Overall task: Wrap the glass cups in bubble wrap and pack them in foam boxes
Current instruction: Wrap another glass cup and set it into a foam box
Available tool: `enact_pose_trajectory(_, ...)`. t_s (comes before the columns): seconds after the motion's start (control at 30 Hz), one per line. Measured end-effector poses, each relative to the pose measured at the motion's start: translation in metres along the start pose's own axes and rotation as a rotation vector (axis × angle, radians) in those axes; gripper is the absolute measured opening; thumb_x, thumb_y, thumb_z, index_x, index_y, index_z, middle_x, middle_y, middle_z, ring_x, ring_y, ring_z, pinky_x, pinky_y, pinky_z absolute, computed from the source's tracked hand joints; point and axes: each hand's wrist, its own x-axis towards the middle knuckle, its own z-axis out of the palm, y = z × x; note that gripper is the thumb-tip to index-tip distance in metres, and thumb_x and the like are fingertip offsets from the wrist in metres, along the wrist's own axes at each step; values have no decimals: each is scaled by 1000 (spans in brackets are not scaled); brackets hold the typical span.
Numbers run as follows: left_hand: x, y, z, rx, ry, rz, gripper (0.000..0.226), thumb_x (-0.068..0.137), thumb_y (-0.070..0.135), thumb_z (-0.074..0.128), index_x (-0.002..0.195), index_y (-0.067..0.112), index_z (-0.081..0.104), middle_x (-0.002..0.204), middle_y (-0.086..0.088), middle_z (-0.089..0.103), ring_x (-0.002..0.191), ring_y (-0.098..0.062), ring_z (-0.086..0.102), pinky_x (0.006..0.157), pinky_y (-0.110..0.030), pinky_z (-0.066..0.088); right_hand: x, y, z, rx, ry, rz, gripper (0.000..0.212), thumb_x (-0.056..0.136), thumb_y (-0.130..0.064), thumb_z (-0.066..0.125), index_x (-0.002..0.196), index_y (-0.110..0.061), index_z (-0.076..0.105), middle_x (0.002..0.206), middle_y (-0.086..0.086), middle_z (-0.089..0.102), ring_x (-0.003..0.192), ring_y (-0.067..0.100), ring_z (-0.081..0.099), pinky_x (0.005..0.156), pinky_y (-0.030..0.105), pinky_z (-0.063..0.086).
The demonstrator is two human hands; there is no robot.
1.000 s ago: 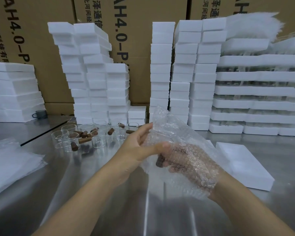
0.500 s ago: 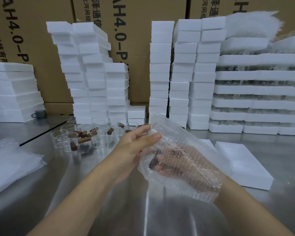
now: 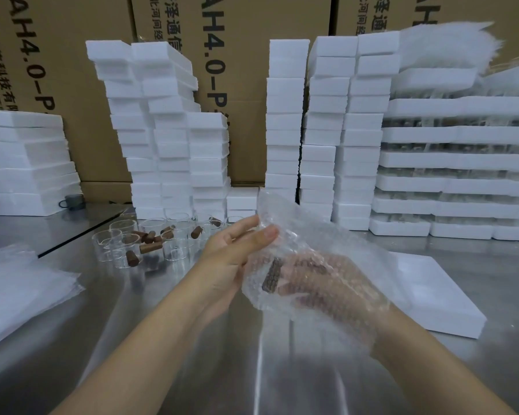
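Cup [image 3: 272, 275] in right hand [image 3: 327, 283], under bubble wrap [image 3: 309, 232] — left hand [image 3: 228, 259] pinching

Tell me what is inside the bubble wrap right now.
Through the bubble wrap show the right hand and a brown handle. The glass cup itself is too blurred by the wrap to make out. The left hand holds the wrap's edge from outside.
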Motion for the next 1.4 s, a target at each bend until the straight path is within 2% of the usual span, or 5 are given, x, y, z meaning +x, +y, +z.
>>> enact_pose_trajectory(0.23,-1,6,-5,-165,179,8,52,95,31,75,139,4,68,132,-17,75,124,-33,72,110,-51,55,-9,-15,-1,147,630,-291,42,96,-69,56,94,-34,79,97,-16,77,86,-4,70,84,30,55)
enact_pose_trajectory(0.5,-7,9,2,-124,37,29,45,101,32,69,135,3,70,132,-21,74,122,-35,73,108,-52,57,-10,-9,10,51,278,-183,127,44,-83,89,148,-74,16,140,-38,53,128,1,61,109,47,49)
enact_pose_trajectory(0.9,-5,5,3,-45,-152,-50,62,83,31,88,137,4,71,138,-19,71,126,-36,70,101,-51,60,-5,-14,-10,343,239,-186,14,90,-8,77,104,-9,76,94,12,79,69,17,74,59,28,60)
enact_pose_trajectory(1.2,-9,7,7,-96,-196,-105,51,81,37,93,121,9,81,127,-16,77,111,-30,78,82,-45,65,-7,-20,-14,352,257,-360,33,83,-2,80,63,-27,75,91,5,79,90,19,78,72,21,59)
enact_pose_trajectory(1.4,-8,5,10,-152,-117,-122,31,95,31,74,117,11,83,124,-16,78,108,-29,78,81,-48,68,-11,-22,-11,75,229,-416,41,74,-17,93,110,-18,72,108,-2,79,107,14,75,88,26,59)
